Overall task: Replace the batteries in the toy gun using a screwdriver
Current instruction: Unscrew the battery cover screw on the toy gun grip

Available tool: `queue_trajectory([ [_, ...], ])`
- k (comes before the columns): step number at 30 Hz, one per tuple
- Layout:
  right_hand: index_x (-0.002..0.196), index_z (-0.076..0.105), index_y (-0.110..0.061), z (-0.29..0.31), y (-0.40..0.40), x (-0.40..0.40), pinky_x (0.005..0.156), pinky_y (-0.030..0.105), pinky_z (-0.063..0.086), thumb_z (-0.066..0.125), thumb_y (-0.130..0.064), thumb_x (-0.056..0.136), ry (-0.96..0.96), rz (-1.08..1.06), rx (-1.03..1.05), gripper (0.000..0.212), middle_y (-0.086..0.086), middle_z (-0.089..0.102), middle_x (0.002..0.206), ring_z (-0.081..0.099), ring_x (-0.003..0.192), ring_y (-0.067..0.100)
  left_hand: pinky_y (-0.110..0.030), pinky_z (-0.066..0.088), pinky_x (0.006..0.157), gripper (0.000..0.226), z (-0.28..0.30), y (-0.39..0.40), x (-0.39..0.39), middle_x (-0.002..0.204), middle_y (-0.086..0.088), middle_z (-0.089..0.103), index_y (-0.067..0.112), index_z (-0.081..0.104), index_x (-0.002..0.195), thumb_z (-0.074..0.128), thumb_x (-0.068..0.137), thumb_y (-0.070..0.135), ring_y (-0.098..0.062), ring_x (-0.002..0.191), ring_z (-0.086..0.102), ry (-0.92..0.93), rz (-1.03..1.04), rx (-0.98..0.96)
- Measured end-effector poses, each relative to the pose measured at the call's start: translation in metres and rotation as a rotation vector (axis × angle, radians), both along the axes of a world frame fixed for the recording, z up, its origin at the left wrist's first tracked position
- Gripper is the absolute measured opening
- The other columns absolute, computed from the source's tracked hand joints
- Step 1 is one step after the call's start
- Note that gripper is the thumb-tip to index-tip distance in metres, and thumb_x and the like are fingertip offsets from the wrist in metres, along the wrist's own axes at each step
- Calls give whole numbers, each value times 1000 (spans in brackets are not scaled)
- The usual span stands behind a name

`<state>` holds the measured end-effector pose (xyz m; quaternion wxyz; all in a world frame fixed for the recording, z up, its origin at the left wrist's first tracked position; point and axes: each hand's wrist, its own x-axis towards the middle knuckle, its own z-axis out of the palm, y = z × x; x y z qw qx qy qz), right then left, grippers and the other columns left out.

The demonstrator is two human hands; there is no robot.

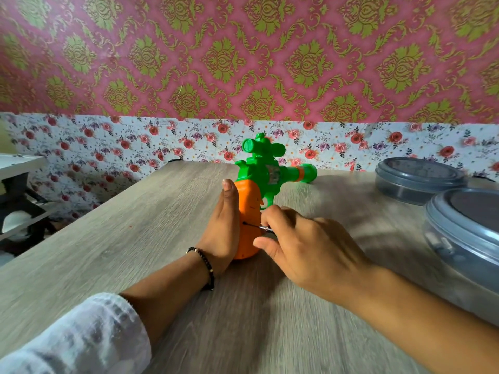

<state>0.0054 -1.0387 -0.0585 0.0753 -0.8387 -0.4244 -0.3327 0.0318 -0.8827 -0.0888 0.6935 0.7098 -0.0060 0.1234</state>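
A green toy gun (pixel 266 170) with an orange grip (pixel 249 203) lies on the wooden table (pixel 135 238), its barrel pointing right and its grip toward me. My left hand (pixel 222 228) grips the orange grip from the left, thumb up along it. My right hand (pixel 299 244) pinches a thin metal screwdriver (pixel 258 226) whose tip sits on a dark screw hole in the side of the grip. Most of the screwdriver's handle is hidden inside my fingers.
Two round grey plastic containers with lids stand at the right, one at the back (pixel 415 179) and a larger one nearer (pixel 464 233). A white shelf (pixel 19 163) with dark items stands off the table's left edge. Floral wallpaper (pixel 135 141) backs the table.
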Motion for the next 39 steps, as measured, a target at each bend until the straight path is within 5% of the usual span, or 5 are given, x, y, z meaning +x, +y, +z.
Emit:
queue_trajectory([
  [13,86,52,-14,-3,-5,6,35,24,28,44,-29,90,-51,69,58,17,1,55,57,48,39,24,-41,54,83,91,2,-3,1,106,-14,69,21,51,130,17,75,84,-27,93,67,-43,-37,-46],
  [25,91,49,-22,-2,-2,6,41,30,40,41,-40,89,165,100,191,20,-11,50,60,43,46,17,-55,38,105,110,-4,0,8,132,-11,58,31,46,136,20,55,100,-30,122,55,-2,-6,21],
  [30,70,47,-21,-4,-6,4,38,16,10,34,-39,93,18,-62,139,32,-5,41,41,27,34,20,-27,54,62,98,3,-3,1,99,-13,66,16,46,136,16,71,83,-15,74,67,-34,-43,-33],
  [34,70,53,-17,-3,-2,2,40,19,18,41,-35,88,-54,-42,139,29,-2,49,42,43,32,25,-53,43,101,108,-1,-2,6,121,-13,64,28,46,136,20,57,98,-29,110,62,-4,-37,2],
  [39,82,52,-17,-4,0,3,35,26,32,45,-32,85,4,60,198,17,0,54,55,49,41,27,-55,40,104,111,-4,-1,8,121,-12,65,30,51,132,27,50,101,-30,111,62,12,-30,-21],
])
